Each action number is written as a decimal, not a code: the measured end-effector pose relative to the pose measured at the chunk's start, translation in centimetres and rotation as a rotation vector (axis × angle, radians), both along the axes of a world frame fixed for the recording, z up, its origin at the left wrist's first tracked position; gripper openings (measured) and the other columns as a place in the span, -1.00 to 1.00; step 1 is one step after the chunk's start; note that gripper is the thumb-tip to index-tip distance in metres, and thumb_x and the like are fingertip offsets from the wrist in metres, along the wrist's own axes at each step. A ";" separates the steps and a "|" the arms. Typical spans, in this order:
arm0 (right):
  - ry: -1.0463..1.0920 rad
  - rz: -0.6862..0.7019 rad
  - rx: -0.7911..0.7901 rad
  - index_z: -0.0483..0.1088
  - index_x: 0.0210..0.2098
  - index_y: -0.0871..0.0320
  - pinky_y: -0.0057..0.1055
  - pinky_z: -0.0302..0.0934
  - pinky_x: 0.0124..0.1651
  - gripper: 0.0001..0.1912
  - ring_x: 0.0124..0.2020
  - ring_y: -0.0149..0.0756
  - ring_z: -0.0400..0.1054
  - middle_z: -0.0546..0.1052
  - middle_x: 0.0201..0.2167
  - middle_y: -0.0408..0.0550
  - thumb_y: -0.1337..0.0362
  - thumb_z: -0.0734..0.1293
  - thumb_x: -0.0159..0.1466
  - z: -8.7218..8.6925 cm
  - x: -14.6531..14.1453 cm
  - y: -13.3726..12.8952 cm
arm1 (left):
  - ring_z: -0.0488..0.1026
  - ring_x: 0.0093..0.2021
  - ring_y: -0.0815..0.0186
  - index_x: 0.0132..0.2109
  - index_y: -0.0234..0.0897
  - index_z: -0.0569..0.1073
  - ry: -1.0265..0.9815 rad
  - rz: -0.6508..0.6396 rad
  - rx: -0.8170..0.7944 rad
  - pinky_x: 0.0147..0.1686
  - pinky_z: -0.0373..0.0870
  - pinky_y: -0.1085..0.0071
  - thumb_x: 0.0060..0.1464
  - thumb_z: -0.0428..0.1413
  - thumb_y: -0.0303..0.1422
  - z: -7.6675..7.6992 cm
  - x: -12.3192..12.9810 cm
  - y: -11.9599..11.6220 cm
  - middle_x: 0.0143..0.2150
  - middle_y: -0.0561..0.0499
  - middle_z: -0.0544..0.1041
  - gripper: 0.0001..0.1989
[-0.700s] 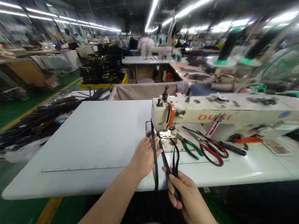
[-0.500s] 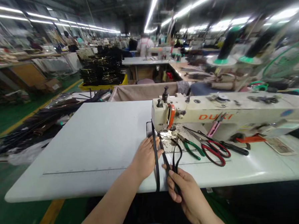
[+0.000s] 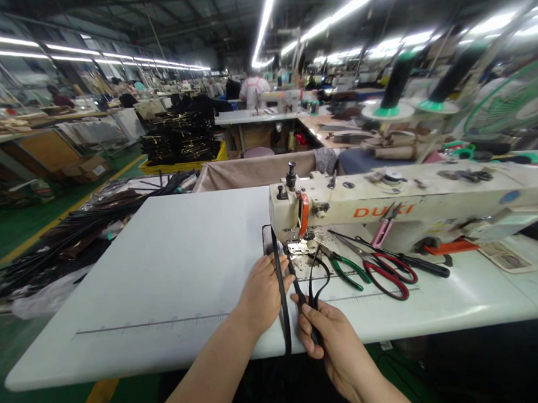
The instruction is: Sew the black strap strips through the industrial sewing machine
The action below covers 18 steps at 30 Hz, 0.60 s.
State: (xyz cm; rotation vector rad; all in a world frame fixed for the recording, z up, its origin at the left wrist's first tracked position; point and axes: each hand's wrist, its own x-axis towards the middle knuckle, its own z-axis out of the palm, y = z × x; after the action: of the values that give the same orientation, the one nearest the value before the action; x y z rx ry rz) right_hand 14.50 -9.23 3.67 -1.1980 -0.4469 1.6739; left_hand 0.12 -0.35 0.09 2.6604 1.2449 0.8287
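Note:
A long narrow black strap (image 3: 282,297) runs from the sewing machine's presser foot (image 3: 298,247) down over the table's front edge. My left hand (image 3: 262,292) lies beside the foot, under one length of strap, its fingers and thumb closed about another length feeding to the needle area. Closer to the edge, my right hand (image 3: 323,331) pinches the strap between thumb and fingers. Part of the strap makes a loop (image 3: 327,276) above that hand. Beside the loop lie green-handled pliers (image 3: 349,270) and red-handled scissors (image 3: 392,276).
The sewing machine's arm (image 3: 413,197) spans the right side, with pink-handled snips (image 3: 384,228) and a black-handled tool (image 3: 426,266) near it. A fabric-lined bin (image 3: 258,169) stands behind the white table (image 3: 186,260). Dark strips (image 3: 85,235) are heaped at left.
The view has tilted and shifted slightly, and looks sharper. Both hands keep nearly the same hold on the strap, with little movement beside the machine.

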 end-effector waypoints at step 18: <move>-0.036 0.030 0.044 0.43 -0.13 0.24 -0.55 -0.13 -0.62 -0.59 -0.66 -0.49 0.24 0.40 -0.57 -0.22 0.06 0.46 0.19 -0.8 0.6 -2.4 | 0.31 0.33 0.09 0.24 -0.29 0.36 -0.020 -0.015 0.012 0.27 0.32 0.00 0.39 -0.05 -0.31 -0.3 -0.1 0.2 0.25 -0.17 0.46 -0.64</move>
State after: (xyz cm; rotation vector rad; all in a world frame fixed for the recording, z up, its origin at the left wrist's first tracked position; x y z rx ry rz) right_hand 15.05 -11.62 2.85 -1.1953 -0.5240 1.6621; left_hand -0.01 -0.14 -0.16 2.6606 1.2183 0.8611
